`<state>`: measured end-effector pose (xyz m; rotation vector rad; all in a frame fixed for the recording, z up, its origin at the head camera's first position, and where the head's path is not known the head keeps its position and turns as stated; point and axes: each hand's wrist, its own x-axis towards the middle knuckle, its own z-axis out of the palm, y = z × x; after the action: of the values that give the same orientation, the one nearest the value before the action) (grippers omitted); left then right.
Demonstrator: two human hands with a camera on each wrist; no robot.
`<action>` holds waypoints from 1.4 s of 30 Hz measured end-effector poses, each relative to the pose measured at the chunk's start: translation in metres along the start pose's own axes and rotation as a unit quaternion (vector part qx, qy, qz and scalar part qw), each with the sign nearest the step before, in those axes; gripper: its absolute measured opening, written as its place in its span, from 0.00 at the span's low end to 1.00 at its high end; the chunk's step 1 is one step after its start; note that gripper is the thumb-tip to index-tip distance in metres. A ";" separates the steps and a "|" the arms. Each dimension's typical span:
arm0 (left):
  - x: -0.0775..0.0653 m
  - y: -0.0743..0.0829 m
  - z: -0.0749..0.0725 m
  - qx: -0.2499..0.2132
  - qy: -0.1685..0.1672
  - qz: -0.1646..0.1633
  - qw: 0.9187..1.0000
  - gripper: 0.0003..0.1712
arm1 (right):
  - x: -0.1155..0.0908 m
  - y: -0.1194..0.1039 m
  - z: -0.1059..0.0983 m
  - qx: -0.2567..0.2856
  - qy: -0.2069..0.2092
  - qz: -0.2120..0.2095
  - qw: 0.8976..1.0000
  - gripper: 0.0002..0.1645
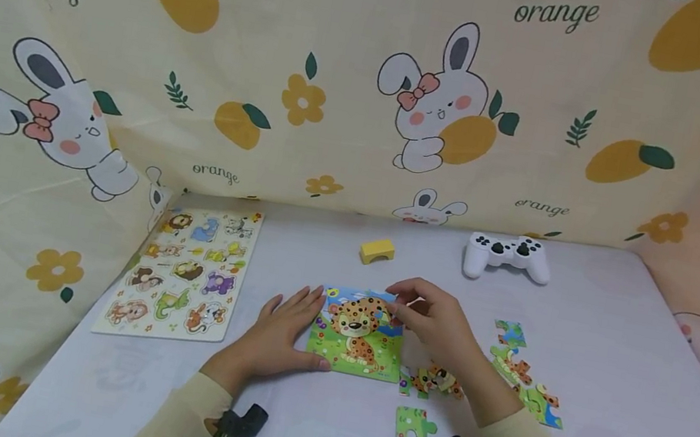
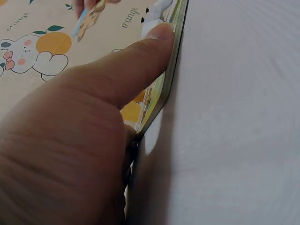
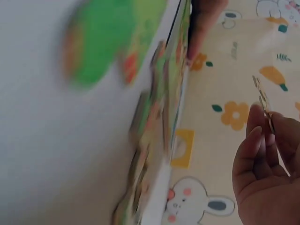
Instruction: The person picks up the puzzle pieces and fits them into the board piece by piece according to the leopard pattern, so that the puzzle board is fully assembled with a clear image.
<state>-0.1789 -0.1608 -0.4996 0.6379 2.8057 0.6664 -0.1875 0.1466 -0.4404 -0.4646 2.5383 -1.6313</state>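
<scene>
A square leopard puzzle board [image 1: 356, 344] lies on the table in front of me. My left hand [image 1: 276, 338] rests at its left side with fingers spread, the thumb [image 2: 140, 56] lying on the near edge. Above the board's upper right corner, my right hand [image 1: 434, 318] pinches a puzzle piece [image 3: 263, 98] between thumb and fingers, raised off the board. That piece [image 2: 89, 21] also shows in the left wrist view. Partly beneath the right forearm are joined leopard pieces [image 1: 437, 380]. A loose green piece [image 1: 414, 424] lies nearer to me.
More loose pieces [image 1: 510, 364] lie to the right of the right forearm. An animal peg board [image 1: 185, 275] lies at the left. Behind the puzzle board are a yellow arch block [image 1: 377, 251] and a white game controller [image 1: 507, 256]. A patterned cloth [image 1: 355, 32] hangs at the back.
</scene>
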 end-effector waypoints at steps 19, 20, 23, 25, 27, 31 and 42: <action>0.000 -0.003 -0.001 -0.006 0.000 0.010 1.000 0.70 | 0.046 -0.001 0.039 -0.038 -0.024 0.112 0.993 0.11; 0.001 -0.003 -0.001 -0.005 0.000 0.011 1.000 0.70 | 0.047 0.000 0.040 -0.038 -0.025 0.116 0.992 0.10; 0.000 -0.003 -0.001 -0.007 0.002 0.012 1.000 0.70 | 0.049 0.002 0.042 -0.042 -0.030 0.122 0.991 0.10; 0.000 -0.003 0.000 -0.008 0.003 0.012 1.000 0.70 | 0.051 0.004 0.044 -0.051 -0.030 0.129 0.990 0.09; 0.000 -0.003 0.000 -0.008 0.003 0.012 1.000 0.70 | 0.052 0.004 0.046 -0.066 -0.028 0.133 0.988 0.09; 0.001 -0.004 0.001 -0.003 0.003 0.009 1.000 0.70 | 0.051 0.002 0.048 -0.117 -0.023 0.137 0.983 0.14; 0.001 -0.004 0.001 0.003 0.003 0.013 1.000 0.69 | 0.026 -0.012 0.055 -0.362 -0.135 -0.039 0.922 0.33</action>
<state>-0.1808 -0.1634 -0.5027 0.6755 2.8112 0.6657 -0.1970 0.0862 -0.4504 -0.7820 2.8367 -0.5170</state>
